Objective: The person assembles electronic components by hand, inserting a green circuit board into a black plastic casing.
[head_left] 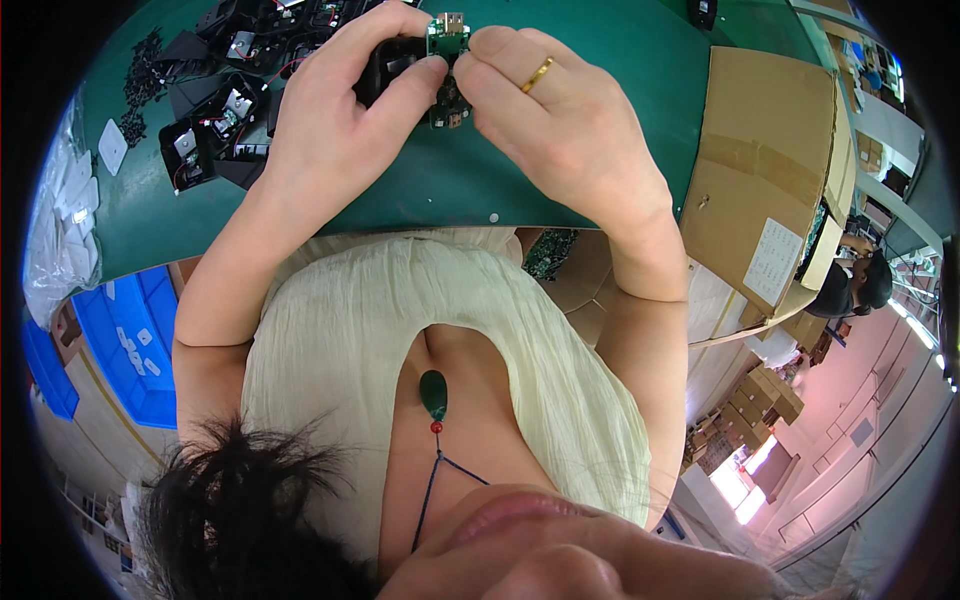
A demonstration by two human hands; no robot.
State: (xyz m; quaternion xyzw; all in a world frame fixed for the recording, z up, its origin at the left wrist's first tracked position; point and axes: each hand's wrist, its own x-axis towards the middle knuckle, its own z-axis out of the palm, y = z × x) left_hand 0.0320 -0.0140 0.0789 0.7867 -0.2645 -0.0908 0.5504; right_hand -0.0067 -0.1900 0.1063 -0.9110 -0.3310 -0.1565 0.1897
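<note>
Near the far edge of the view, both hands meet over the green work surface. A small green circuit board [448, 38] stands between them, with a metal port at its upper end and another at its lower end. My left hand [335, 112] is closed round a black plastic housing [391, 64], and its thumb presses against the board's left side. From the right, my right hand [568, 125] pinches the board's edge with thumb and fingers, a gold ring on one finger. Part of the housing is hidden behind the left fingers.
Several open black housings [215, 130] with wires lie at the left, beside a heap of small black parts [145, 75] and a white plate [113, 147]. A cardboard box [765, 150] stands at the right. Blue bins [128, 345] sit below the left table edge. Another person [862, 285] is far right.
</note>
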